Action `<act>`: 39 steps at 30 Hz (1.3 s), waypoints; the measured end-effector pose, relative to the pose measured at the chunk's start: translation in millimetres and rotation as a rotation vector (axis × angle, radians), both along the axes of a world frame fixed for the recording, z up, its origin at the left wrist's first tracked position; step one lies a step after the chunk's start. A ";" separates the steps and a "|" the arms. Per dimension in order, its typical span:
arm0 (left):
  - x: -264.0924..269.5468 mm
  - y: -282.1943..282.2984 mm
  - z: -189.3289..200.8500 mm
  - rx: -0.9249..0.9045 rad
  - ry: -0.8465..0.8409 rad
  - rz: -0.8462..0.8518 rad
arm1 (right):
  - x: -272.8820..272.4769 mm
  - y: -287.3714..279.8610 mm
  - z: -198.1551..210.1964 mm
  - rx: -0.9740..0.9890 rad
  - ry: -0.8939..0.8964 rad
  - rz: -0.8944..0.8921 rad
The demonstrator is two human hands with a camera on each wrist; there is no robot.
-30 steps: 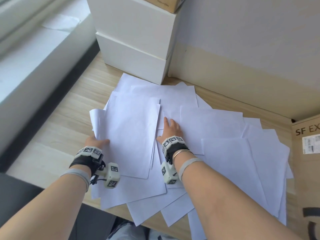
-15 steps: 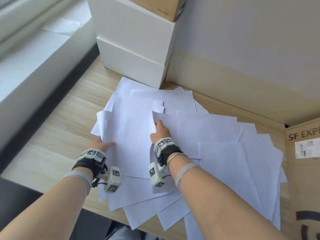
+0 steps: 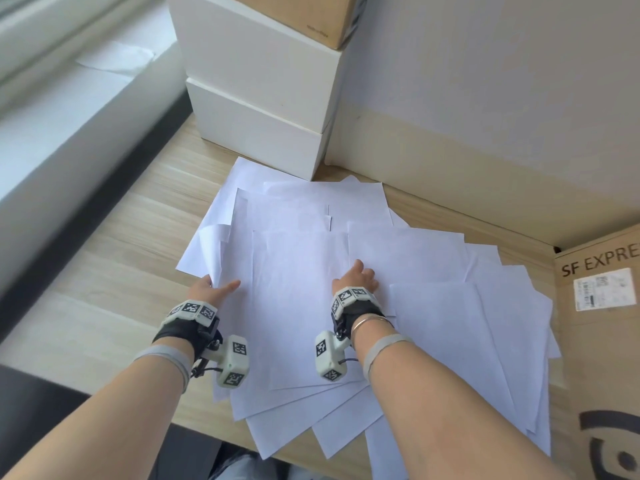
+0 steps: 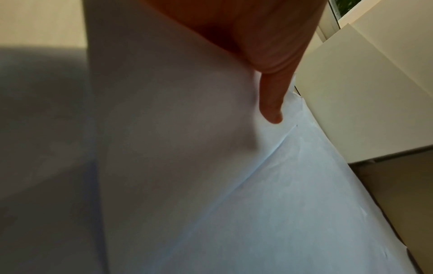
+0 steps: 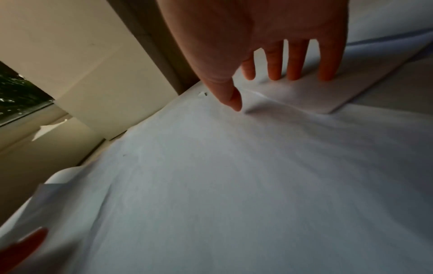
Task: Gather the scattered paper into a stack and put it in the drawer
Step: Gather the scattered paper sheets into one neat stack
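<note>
Hands [image 3: 355, 278] on paper [image 3: 304, 306], box [image 3: 599, 341] reads "SF EXPRE"

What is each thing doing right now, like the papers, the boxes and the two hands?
Paper sheets: scattered, overlapping, not stacked.
Curled sheet: left edge lifted.
Left hand: grips that edge.
Right hand: fingers straight, pressing paper.
White boxes: stacked, closed.
Cardboard box: beside the papers.

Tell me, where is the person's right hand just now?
In the head view the right hand lies flat on the spread paper sheets, right of centre, across from the left hand at the pile's left edge.
</note>
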State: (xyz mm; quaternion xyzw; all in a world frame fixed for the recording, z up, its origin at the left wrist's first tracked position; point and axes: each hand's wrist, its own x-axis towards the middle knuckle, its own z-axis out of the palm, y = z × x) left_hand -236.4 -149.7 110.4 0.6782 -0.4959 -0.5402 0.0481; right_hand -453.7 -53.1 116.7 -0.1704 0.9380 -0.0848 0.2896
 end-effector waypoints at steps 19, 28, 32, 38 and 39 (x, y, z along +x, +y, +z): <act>-21.5 -2.3 -6.2 0.017 -0.175 -0.056 | 4.0 -17.5 1.5 -0.076 -0.156 0.288; 2.9 -22.4 0.3 0.052 -0.079 0.008 | -12.0 -26.4 1.8 -0.092 -0.111 0.216; -4.8 -16.4 2.0 0.026 -0.011 -0.001 | 9.0 -34.9 -2.5 -0.116 -0.192 0.244; 0.2 -15.1 -3.5 0.031 0.079 0.081 | -39.8 -44.1 8.5 -0.148 -0.076 0.161; 1.0 -15.3 -3.9 0.038 0.106 0.099 | -54.6 -45.3 9.5 -0.137 -0.029 0.165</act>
